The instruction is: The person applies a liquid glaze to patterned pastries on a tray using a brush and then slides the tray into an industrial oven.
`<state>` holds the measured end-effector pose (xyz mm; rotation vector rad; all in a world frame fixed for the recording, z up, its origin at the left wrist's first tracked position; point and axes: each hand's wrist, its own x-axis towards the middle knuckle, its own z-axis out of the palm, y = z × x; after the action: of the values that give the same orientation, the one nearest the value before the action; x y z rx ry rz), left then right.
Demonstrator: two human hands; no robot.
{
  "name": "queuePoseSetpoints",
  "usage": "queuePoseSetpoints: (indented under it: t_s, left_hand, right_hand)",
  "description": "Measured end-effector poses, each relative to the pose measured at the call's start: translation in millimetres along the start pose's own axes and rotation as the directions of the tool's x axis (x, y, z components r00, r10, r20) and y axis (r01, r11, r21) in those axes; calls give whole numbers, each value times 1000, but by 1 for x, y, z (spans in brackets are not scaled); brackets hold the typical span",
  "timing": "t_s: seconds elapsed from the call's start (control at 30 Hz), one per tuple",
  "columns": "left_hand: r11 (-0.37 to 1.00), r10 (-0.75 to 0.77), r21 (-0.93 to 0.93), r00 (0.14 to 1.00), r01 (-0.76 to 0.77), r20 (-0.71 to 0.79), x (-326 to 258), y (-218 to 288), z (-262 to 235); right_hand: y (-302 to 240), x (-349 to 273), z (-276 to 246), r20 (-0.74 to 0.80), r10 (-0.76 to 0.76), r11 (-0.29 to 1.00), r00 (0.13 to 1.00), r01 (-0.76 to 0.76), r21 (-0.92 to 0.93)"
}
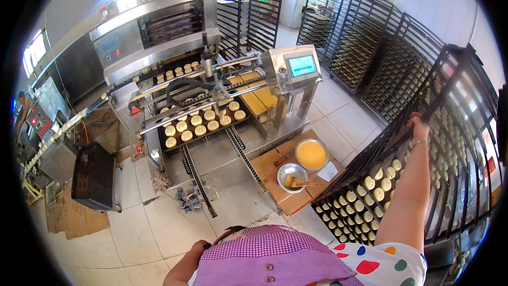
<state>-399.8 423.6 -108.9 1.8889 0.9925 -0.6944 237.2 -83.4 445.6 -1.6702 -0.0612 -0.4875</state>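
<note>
My right arm stretches out to the right, and my right hand [418,123] is closed on the upright bar of a dark metal rack [444,82]. Trays of round pale pastries [369,182] fill this rack's levels. Low at my left side, my left hand [199,247] is by the purple checked apron [264,241]; its fingers are mostly hidden, with something dark beside them. Ahead, a black baking tray [200,139] of round, dark-patterned pastries [196,120] lies on the rails of a steel machine, apart from both hands.
On a wooden board [264,164] stand a bowl of yellow liquid [311,154] and a metal bowl with a brush [292,176]. Two chain rails [243,156] jut toward me. A control screen [301,66] tops the machine. More racks [362,32] line the far right; a black box-like cart [94,176] stands left.
</note>
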Motion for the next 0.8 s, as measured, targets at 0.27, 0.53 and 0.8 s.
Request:
queuePoseSetpoints:
  t_s: [0.27, 0.53, 0.8]
  left_hand:
    - [992, 85, 99, 996, -81, -33, -8, -2, 0]
    - [961, -47, -273, 999, 51, 19, -17, 5, 0]
    - [988, 122, 101, 991, -117, -47, -2, -14, 7]
  right_hand:
    - [2, 2, 1, -20, 9, 1000, 1000, -9, 29]
    - [-2, -3, 3, -24, 13, 1000, 1000, -13, -14]
    - [-5, -3, 0, -22, 5, 1000, 1000, -4, 21]
